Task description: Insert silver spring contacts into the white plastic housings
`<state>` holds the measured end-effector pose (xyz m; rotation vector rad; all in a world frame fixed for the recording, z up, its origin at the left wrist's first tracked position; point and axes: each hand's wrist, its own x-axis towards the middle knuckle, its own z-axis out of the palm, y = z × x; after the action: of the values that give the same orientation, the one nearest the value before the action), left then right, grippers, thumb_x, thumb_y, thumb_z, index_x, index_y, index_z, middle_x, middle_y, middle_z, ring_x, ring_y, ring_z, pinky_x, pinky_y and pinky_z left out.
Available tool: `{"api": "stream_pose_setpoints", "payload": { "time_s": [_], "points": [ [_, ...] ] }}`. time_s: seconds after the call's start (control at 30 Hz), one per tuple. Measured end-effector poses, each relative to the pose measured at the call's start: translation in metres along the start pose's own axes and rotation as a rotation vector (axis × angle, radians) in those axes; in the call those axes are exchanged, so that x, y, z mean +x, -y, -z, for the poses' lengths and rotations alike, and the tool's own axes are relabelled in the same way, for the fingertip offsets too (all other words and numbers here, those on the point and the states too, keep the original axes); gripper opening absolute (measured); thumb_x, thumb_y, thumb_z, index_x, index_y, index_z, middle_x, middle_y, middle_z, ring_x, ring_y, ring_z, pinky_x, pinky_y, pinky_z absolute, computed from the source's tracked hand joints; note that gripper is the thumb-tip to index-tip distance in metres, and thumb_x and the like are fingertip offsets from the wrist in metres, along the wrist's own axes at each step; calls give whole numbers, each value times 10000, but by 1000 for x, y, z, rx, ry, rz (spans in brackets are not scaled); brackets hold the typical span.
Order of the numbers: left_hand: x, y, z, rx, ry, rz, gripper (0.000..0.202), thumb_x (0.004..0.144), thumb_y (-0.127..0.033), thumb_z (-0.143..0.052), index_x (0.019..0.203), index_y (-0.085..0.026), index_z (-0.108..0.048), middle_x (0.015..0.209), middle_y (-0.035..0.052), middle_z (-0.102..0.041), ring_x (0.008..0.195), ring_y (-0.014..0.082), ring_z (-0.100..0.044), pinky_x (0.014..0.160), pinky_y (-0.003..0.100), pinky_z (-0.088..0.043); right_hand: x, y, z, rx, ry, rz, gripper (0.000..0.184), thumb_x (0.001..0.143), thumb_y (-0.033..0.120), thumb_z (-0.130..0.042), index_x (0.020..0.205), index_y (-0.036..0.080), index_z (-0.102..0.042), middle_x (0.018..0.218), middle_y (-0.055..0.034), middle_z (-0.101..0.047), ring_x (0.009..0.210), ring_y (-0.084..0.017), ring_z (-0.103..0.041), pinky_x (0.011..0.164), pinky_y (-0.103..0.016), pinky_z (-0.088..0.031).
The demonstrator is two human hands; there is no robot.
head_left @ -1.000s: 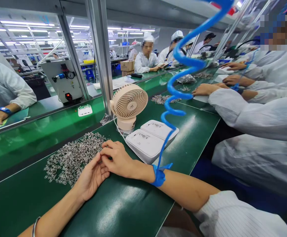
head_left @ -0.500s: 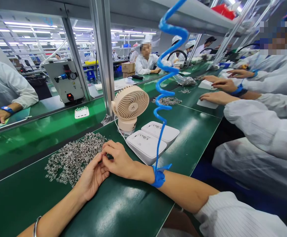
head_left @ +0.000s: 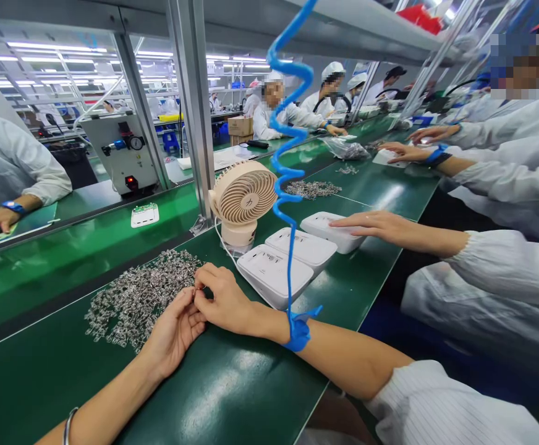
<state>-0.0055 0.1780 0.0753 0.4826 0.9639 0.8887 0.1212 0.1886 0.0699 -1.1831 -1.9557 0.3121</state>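
Note:
My left hand (head_left: 174,334) is half turned palm up with curled fingers. Its thumb and fingertips meet the pinched fingertips of my right hand (head_left: 227,304). Whatever lies between them is too small and covered to make out. Just beyond, touching or very near my fingers, spreads a heap of small shiny metal pieces (head_left: 142,296). A blue wrist strap (head_left: 298,334) with a coiled blue cord (head_left: 292,133) circles my right wrist. Behind that wrist two white plastic casings (head_left: 276,275) lie side by side on the green bench.
A beige fan (head_left: 246,201) stands behind the casings. At right, a co-worker's hand (head_left: 381,225) rests on a third white casing (head_left: 318,224). Farther back lies another metal heap (head_left: 313,189). A white shell (head_left: 144,215) sits on the green strip beyond, beside a metal post (head_left: 195,111).
A co-worker's hand has come nearer with a third white casing, now beside the other two. The blue cord swung left. The shell on the strip shifted left. My hands barely moved.

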Motion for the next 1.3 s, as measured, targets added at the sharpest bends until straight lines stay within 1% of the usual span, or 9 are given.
{"api": "stream_pose_setpoints", "payload": {
  "time_s": [0.13,0.27,0.4,0.5,0.6,0.73,0.97,1.1,1.3],
  "points": [
    [-1,-1,0,-3,1,-1,84,862,-120,-459,846,-171,-523,637,-5,-605,497,82,-586,495,171,-513,1,-1,0,-7,-1,31,88,709,85,-482,692,162,-520,781,-22,-573,690,-131,-502,629,-270,-342],
    [0,-2,0,0,4,30,120,886,-150,-418,842,-148,-529,643,17,-611,505,90,-592,500,179,-517,2,-4,-2,2,-20,77,119,745,90,-485,663,163,-530,852,-34,-610,741,-130,-540,672,-272,-357],
    [0,-5,-1,4,34,81,202,903,-180,-377,797,-126,-540,657,52,-621,512,107,-601,490,196,-519,2,-4,-2,-7,5,53,151,770,87,-480,655,166,-539,907,-28,-628,772,-130,-566,675,-276,-352],
    [-1,-7,-3,1,44,92,208,898,-168,-381,788,-123,-552,660,52,-623,519,111,-604,495,201,-523,1,-4,-3,-17,34,40,153,756,81,-491,634,166,-525,906,-27,-631,762,-131,-564,660,-277,-348],
    [-2,-7,-3,-4,34,82,190,886,-145,-402,795,-118,-566,656,45,-623,518,104,-601,510,198,-528,1,-3,-5,-4,47,34,147,728,76,-503,614,169,-506,895,-22,-626,755,-130,-554,651,-273,-342],
    [-3,-4,-3,-14,8,47,150,877,-125,-420,840,-129,-565,674,34,-629,531,98,-603,516,195,-528,0,-4,-6,33,41,27,99,682,75,-530,665,172,-519,843,-10,-610,724,-124,-533,656,-265,-347],
    [-5,-2,-3,-26,-7,19,114,862,-112,-457,879,-157,-560,673,8,-628,548,97,-611,525,191,-525,0,-2,-4,39,45,22,84,665,95,-544,676,168,-506,877,-32,-610,775,-152,-545,700,-284,-370],
    [-4,-3,-4,-25,-16,24,159,882,-128,-414,831,-139,-564,650,21,-623,526,100,-605,507,190,-518,0,-1,-3,47,49,29,88,696,79,-521,681,165,-513,846,-29,-600,758,-144,-536,686,-274,-374],
    [0,0,-1,-10,-28,14,174,888,-155,-407,792,-132,-550,625,22,-608,490,89,-581,488,177,-505,1,-3,-2,-39,109,-18,75,781,136,-541,747,159,-604,873,-31,-596,769,-146,-534,697,-288,-357]
  ]
}}
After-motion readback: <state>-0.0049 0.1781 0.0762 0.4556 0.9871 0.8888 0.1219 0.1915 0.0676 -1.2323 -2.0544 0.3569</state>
